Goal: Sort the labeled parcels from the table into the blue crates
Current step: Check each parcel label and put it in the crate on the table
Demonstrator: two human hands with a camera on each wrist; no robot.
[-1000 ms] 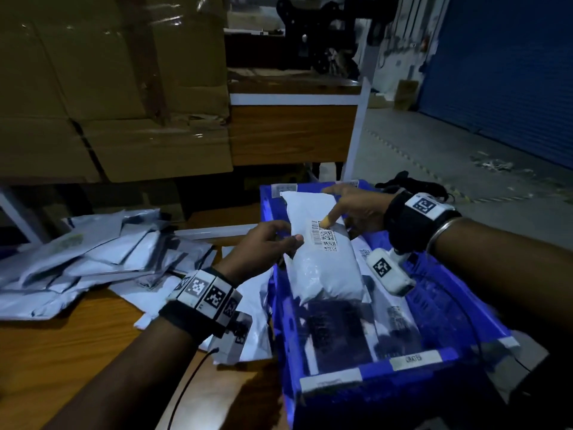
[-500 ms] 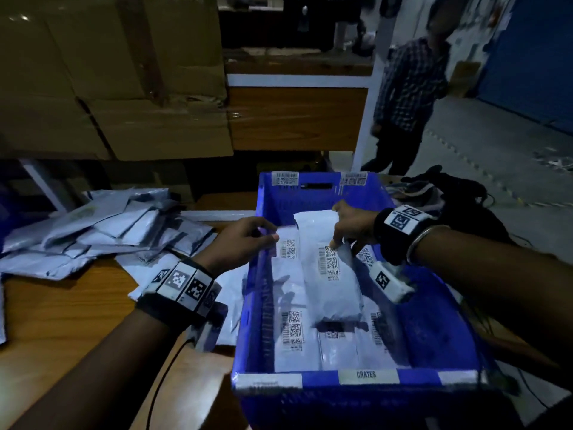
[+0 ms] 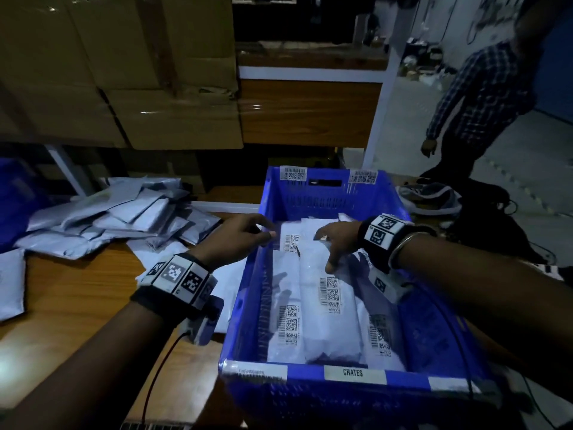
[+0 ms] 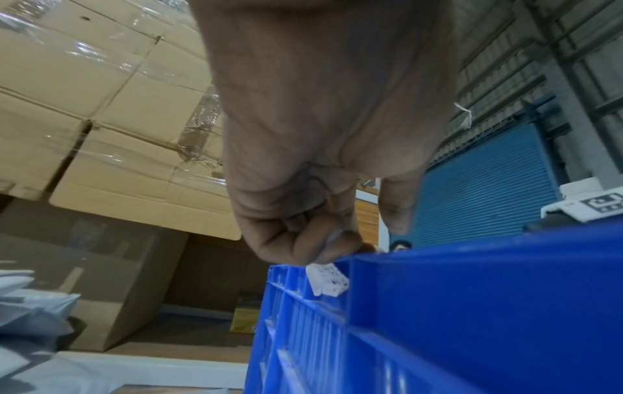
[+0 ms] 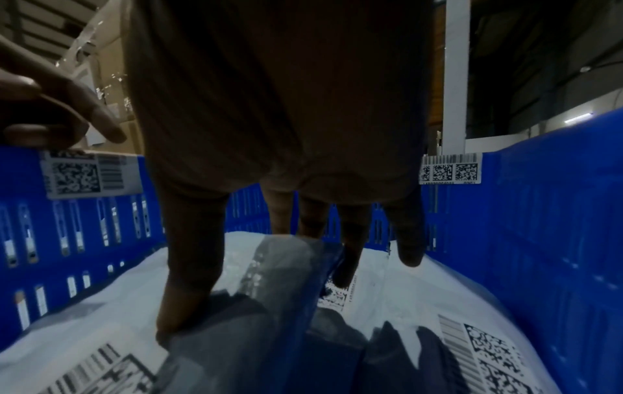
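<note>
A: R hand (image 3: 336, 240)?
B: Fingers straight, spread, pressing down on white plastic labeled parcel (image 3: 328, 308) lying atop others inside blue slotted plastic crate (image 3: 310, 200).
A: L hand (image 3: 238, 238)?
B: Fingers curled at crate's left rim; whether they pinch anything, can't tell. More grey parcels (image 3: 117, 215) piled on wooden table (image 3: 77, 293), left of crate.

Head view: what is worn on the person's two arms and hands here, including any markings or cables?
Both forearms are bare, with no sleeves. Behind the left hand sits a black wrist strap carrying white blocks with black square tag markings, a small camera unit under it and a thin dark cable trailing back. Behind the right hand is a matching tagged strap and camera, plus a thin metal bangle.
</note>
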